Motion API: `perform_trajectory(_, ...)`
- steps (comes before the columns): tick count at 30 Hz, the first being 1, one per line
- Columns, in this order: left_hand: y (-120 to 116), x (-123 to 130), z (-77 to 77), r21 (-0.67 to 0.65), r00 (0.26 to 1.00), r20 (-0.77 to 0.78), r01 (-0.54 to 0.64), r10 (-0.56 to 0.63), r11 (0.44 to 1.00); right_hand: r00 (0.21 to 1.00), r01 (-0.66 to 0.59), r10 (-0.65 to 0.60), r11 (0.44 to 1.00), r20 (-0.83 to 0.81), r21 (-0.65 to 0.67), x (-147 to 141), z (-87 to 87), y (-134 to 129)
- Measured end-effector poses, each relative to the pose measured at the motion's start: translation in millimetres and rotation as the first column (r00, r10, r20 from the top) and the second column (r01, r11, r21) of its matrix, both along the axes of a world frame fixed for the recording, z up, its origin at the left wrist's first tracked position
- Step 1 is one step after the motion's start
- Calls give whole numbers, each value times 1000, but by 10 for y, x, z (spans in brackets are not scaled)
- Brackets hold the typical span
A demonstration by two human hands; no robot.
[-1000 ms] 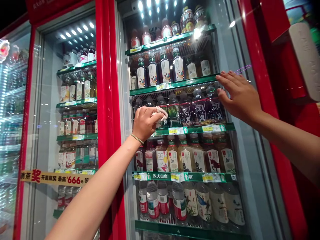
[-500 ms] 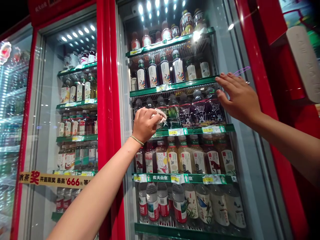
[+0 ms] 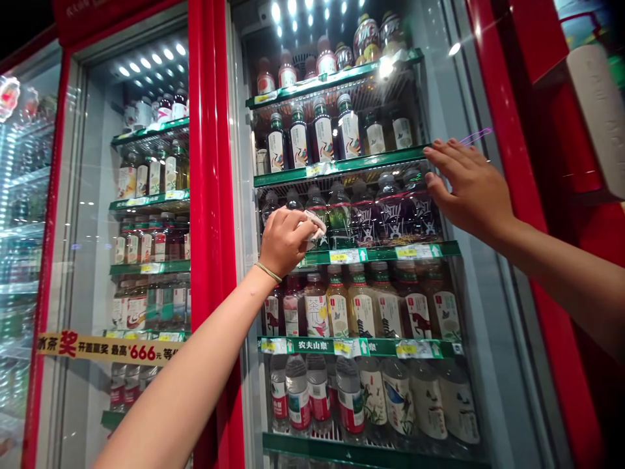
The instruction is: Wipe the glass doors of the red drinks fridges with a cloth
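Note:
My left hand is closed around a crumpled whitish cloth, at the glass door of a red-framed drinks cooler. A thin band circles the left wrist. To the right, my right hand is open, palm toward the same glass with the fingers stretched up and left, and nothing is in it. Behind the glass, dark bottles stand on the shelf between the two hands, with a green price rail below them.
Another glass-doored cooler stands on the left, crossed by a yellow printed strip. A red upright frame separates the two doors. At the far right is a pale elongated object against red panels.
The view has shifted very slightly. Both hands keep nearly the same places on the door, the left still closed on the cloth and the right still open.

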State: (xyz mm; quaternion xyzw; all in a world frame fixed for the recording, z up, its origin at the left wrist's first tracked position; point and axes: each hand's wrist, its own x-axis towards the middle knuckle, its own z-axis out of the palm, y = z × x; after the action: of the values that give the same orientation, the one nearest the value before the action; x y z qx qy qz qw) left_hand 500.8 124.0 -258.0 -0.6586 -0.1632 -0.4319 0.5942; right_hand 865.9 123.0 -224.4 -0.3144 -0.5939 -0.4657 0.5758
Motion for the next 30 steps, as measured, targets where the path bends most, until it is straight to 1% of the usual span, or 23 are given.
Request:
perform_trajectory(8,-11,10,-7,8,1000,28,-11,11,1000,1000,3,-3,1000,-7,3,-7,0,4)
perform_trajectory(13,1,-2,-7,-31,1000,12,-2,2,1000,1000,1,-1,1000,-4,6,0,0,9)
perform_trajectory(19,7,-16,-31,2,999,-42,-2,2,1000,1000,9,-9,1000,-8,-2,3,-9,17)
perform_trajectory(21,6,-9,-37,-11,1000,-19,-17,17,1000,1000,17,-17,1000,-12,-7,3,-13,16)
perform_trajectory(24,2,1,-40,-33,997,67,-43,46,999,1000,29,-29,1000,-13,-9,4,-17,15)
perform_trajectory(25,2,3,-40,-39,997,62,-43,45,998,1000,28,-28,1000,-13,-11,4,-18,14)
perform_trajectory(28,7,1,-36,-58,1000,-20,-23,22,998,1000,12,-13,1000,-17,-18,3,-16,10)
perform_trajectory(29,9,0,-33,-57,1000,-12,-19,19,998,1000,7,-8,1000,-19,-19,2,-14,8)
perform_trajectory(30,11,0,-30,-48,999,29,-17,19,999,1000,4,-4,1000,-22,-17,2,-12,7)
